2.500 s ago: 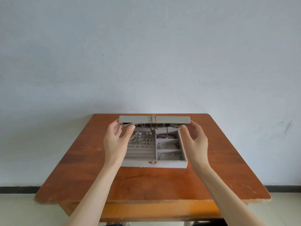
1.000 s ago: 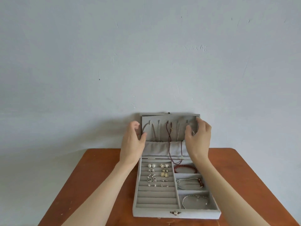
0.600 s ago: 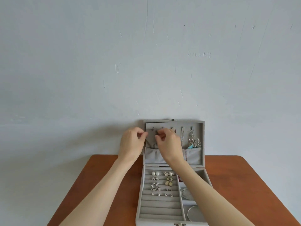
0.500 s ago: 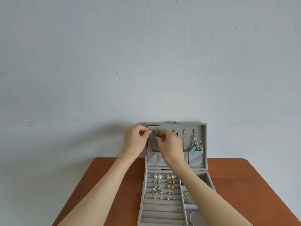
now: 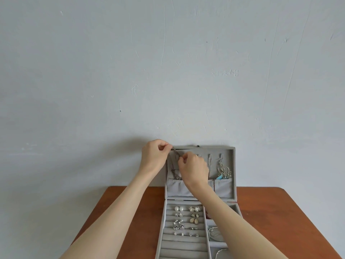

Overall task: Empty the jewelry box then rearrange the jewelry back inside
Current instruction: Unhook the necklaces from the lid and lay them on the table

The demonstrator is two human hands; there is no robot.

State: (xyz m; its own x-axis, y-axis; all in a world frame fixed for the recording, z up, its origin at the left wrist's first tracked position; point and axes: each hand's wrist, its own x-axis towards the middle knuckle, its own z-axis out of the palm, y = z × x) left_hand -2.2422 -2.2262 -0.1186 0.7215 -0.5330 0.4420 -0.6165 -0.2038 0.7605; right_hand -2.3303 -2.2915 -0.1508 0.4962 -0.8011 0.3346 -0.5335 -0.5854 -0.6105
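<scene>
A grey velvet jewelry box (image 5: pixel 235 176) stands open on the table, its lid upright against the wall. Inside the lid hang thin necklaces (image 5: pixel 209 165) and dangling silver earrings with a blue piece (image 5: pixel 224 171). My left hand (image 5: pixel 154 156) and my right hand (image 5: pixel 192 168) each pinch one end of a thin grey necklace chain (image 5: pixel 175 150) at the lid's upper left. The chain's lower part hangs into the lid's pocket. Rows of earrings (image 5: pixel 186 219) sit in the left tray; bracelets (image 5: pixel 214 233) lie in the right compartments, partly hidden by my right forearm.
The brown wooden table (image 5: pixel 280 221) stands against a pale blue wall (image 5: pixel 168 71). Bare wood shows on both sides of the box.
The lid went from half raised to fully upright. Both hands moved from the lid's sides to its upper left and took hold of the chain, the left hand now drawing it up and leftward.
</scene>
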